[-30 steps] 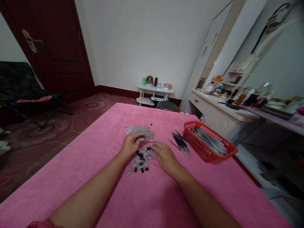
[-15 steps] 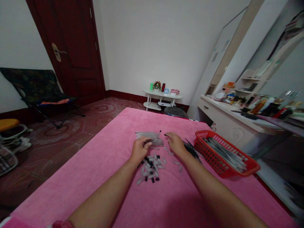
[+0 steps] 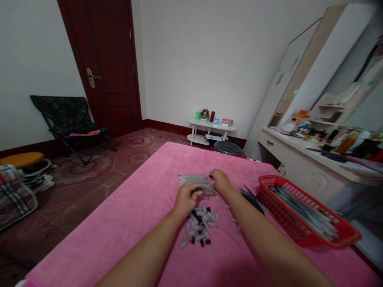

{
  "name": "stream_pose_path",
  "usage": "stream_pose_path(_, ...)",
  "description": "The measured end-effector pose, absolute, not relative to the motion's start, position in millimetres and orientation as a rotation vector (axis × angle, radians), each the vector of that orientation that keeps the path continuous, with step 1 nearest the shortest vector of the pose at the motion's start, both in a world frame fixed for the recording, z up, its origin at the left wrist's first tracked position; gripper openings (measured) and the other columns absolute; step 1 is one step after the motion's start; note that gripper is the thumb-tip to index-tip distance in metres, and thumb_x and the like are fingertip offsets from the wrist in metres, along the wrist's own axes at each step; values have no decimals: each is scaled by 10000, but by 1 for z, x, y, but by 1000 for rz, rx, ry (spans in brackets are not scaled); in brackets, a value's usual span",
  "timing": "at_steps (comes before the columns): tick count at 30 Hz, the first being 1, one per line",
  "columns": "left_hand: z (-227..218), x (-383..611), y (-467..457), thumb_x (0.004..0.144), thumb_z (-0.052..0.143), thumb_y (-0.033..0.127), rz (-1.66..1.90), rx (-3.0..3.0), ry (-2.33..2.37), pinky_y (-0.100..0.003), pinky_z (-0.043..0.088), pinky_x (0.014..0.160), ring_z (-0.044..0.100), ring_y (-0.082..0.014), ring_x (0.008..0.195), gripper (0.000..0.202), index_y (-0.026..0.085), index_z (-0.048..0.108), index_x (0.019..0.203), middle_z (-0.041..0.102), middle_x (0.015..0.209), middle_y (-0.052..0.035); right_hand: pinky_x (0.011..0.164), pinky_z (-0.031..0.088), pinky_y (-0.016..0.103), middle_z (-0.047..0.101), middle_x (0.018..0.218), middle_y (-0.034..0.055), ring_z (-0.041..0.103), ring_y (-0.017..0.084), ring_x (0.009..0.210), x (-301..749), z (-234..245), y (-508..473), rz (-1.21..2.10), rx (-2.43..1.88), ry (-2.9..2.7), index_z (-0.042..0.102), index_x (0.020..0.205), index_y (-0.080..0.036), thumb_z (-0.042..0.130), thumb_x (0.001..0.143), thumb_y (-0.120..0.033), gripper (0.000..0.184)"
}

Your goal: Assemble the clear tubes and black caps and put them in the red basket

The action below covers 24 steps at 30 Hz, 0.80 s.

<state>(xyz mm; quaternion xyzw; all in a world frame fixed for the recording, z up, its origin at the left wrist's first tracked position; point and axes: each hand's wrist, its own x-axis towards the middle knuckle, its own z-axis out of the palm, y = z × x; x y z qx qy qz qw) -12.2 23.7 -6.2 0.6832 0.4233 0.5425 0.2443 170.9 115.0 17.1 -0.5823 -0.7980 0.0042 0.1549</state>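
Observation:
My left hand (image 3: pixel 186 200) is closed, thumb and fingers curled together at the near edge of a row of clear pen barrels (image 3: pixel 191 179). What it grips is blurred and partly hidden by the fingers. At the row's right end my right hand (image 3: pixel 222 182) pinches a small black cap at its fingertips. Below my left hand lies a loose pile of whitish translucent pieces (image 3: pixel 196 228) mixed with small black caps (image 3: pixel 208 241). Several more translucent pieces are scattered beneath my right hand and forearm. Thin black sticks (image 3: pixel 251 200) lie to the right of that forearm.
A red plastic basket (image 3: pixel 279 215) holding long grey sticks (image 3: pixel 308 213) stands on the right of the pink cloth (image 3: pixel 134 223). Beyond are a white shelf table (image 3: pixel 212 124), a dresser (image 3: pixel 287 148) and a folding chair (image 3: pixel 66 119).
My right hand has closed its fingers at the black cap that lay apart beyond the tubes. My left hand stays by the row. The whole view has shifted, with things appearing lower and farther right.

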Motion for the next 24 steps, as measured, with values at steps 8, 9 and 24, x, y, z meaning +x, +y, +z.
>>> stream_pose_path(8,-6,-12,23,727,605,86,1458,1873,1156,-275,453,703,583,-159,757,194,167,706,872,656,799,-36,750,451,269,674,966,110,610,181,874,186,15,78,76,-1610,-1844,656,1037,-119,430,835,-199,313)
stream_pose_path(9,-6,-12,23,728,604,90,1452,1875,1158,-278,454,702,585,-161,755,194,169,706,873,657,801,-37,674,463,266,682,879,96,618,178,784,188,16,70,178,-1568,-1753,664,998,-114,440,841,-256,309)
stream_pose_path(24,-5,-10,15,786,588,169,1476,2013,1106,-278,460,664,582,-162,734,146,185,686,892,657,830,-44,496,478,259,687,691,70,641,191,594,174,43,-24,923,-1131,-1123,641,806,-144,702,619,-405,327)
